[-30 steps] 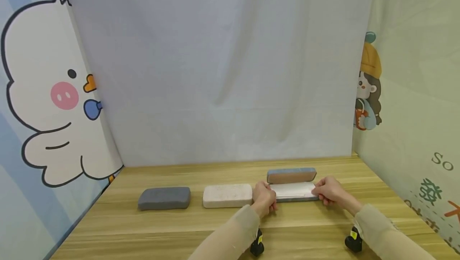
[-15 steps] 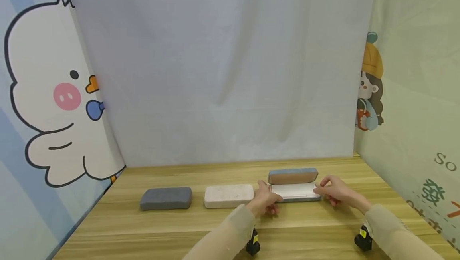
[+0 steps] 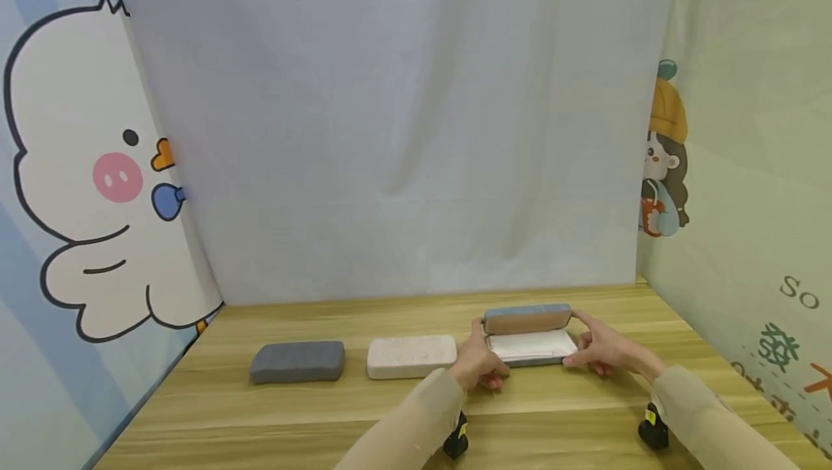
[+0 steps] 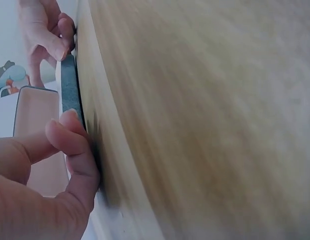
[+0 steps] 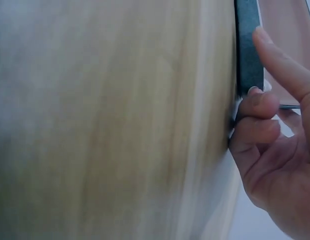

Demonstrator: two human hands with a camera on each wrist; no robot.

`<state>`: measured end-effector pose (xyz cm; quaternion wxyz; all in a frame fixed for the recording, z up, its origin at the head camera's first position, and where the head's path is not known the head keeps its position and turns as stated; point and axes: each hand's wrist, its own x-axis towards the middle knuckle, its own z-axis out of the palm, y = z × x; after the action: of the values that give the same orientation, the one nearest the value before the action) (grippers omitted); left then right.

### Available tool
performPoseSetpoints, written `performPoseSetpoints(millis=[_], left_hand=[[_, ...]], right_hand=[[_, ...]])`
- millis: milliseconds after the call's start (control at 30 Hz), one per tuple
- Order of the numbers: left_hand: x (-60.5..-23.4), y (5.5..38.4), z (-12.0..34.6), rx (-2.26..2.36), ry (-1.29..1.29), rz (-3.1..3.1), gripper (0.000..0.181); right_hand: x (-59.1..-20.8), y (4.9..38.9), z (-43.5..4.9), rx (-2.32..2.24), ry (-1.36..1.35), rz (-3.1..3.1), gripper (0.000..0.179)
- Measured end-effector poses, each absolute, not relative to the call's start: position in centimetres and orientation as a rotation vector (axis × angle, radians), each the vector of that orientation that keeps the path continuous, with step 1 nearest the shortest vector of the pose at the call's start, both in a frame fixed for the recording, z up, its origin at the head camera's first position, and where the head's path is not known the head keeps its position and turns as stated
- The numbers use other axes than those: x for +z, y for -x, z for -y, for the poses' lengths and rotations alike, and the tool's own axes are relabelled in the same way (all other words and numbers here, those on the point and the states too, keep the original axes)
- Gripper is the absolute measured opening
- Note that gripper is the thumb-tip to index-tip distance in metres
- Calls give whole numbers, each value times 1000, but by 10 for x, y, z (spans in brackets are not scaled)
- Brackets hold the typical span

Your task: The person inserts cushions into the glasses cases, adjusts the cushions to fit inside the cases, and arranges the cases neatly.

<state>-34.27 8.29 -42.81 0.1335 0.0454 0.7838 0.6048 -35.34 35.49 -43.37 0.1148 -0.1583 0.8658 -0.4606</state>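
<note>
An open blue-grey glasses case [image 3: 528,321] with a pinkish-brown lining lies on the table, its lid raised at the back. White cloth or paper [image 3: 531,345] fills its lower half. My left hand [image 3: 477,363] grips the left end, thumb at the front edge and index finger up by the lid's corner. At the right end, my right hand [image 3: 607,349] holds it likewise; its thumb lies on the dark front side [image 5: 250,45] in the right wrist view. In the left wrist view, both hands flank the pink lid lining [image 4: 40,115].
To the left of my left hand sits a closed cream case [image 3: 412,357], quite close to it. A closed dark grey case [image 3: 297,362] lies farther left on the wood-grain table [image 3: 292,427]. A pale curtain [image 3: 390,131] hangs behind the table.
My right hand has shifted from the white cloth's right edge to the case's end, its index finger now at the lid. My left index finger has also reached up to the lid's corner.
</note>
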Motion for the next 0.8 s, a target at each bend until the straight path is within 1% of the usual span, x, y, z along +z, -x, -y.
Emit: performPoseSetpoints(millis=[333,600,800], left_hand=[[-432,349,-87,1791,-140,-2288,102],[-435,356,-83,1832,-182,-2139,96],[-438,358,-82,1843,-180,-2084,95]], right_hand=[[-434,359,-360,-1384,452,-2497,110],[-435,362,-365,-1450,423,-2391,106],[-437,363,-370,-1498,429,-2311,107]])
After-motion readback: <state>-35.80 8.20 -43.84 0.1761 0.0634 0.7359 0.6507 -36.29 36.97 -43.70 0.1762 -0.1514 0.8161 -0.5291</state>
